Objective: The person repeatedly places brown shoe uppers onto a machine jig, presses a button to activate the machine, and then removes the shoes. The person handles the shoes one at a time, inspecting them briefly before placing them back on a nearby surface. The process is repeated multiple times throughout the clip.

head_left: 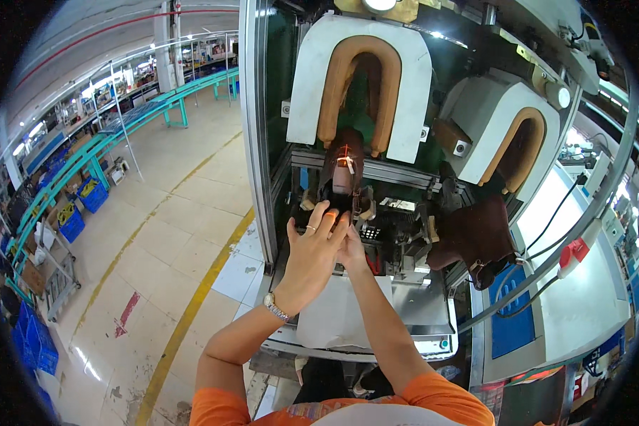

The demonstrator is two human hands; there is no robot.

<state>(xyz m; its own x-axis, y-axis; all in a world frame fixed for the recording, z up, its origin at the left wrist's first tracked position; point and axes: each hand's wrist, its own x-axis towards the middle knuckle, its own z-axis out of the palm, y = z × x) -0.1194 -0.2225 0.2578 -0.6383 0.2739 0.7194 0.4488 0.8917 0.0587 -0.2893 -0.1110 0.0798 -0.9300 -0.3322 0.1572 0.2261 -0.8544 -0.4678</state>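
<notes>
Head view: just below centre frame, a worker's left hand bends spread fingers over the near end of a brown boot at centre, apparently steadying it; with the thumb hidden, whether it grips cannot be told. Right hand, partly covered, sits close beside, perhaps as counter-support, its grip also unclear. Right of centre, a second boot stands by. Beyond, a tan arch faces the first boot's far end, seemingly curved to suit it.
</notes>
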